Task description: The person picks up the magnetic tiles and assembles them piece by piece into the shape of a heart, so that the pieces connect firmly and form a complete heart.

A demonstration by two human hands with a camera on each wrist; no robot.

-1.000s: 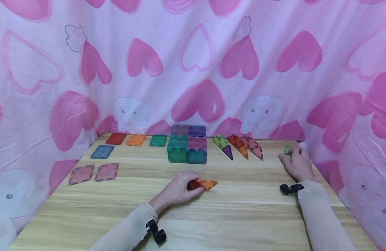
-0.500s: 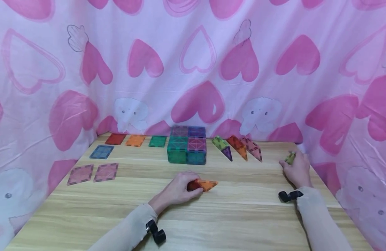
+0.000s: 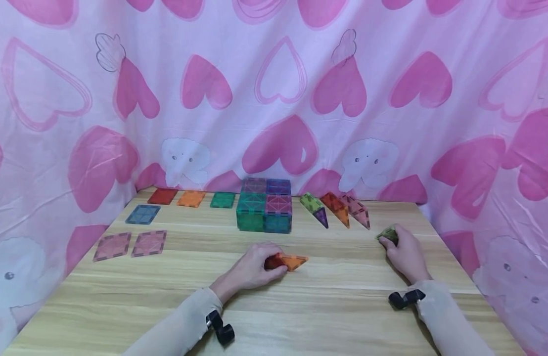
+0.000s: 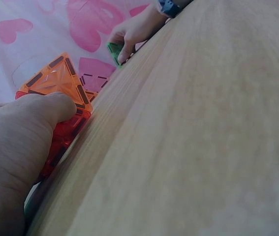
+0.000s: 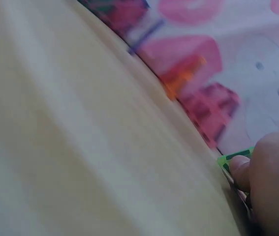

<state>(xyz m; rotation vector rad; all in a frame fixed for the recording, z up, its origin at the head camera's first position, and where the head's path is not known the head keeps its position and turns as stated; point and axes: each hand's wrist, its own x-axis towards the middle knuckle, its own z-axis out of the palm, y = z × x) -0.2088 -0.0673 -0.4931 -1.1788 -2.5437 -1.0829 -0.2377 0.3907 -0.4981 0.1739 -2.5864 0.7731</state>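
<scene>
My left hand [image 3: 251,267] grips a red magnetic tile [image 4: 69,130] joined to an orange triangular magnetic tile [image 3: 295,261], low over the middle of the table. In the left wrist view the thumb lies across the tiles, while the palm side hides part of the red one. At the right, my right hand [image 3: 407,254] pinches a green magnetic tile [image 3: 388,234] between thumb and fingers. Most of that tile is covered by the hand in the right wrist view. Behind both hands stands a block of magnetic tiles [image 3: 264,212] in green, teal, pink and blue.
Right of the block lean or stand a green-and-purple piece [image 3: 314,209], a red-and-orange piece [image 3: 335,208] and a pink piece [image 3: 356,210]. Square tiles lie at the left, among them a blue tile [image 3: 143,214] and a pink tile [image 3: 149,244]. A patterned curtain [image 3: 280,143] borders the wooden table.
My right hand has come from the far right corner toward the front and left, bringing the green tile with it. The left hand has stayed in place with its tiles.
</scene>
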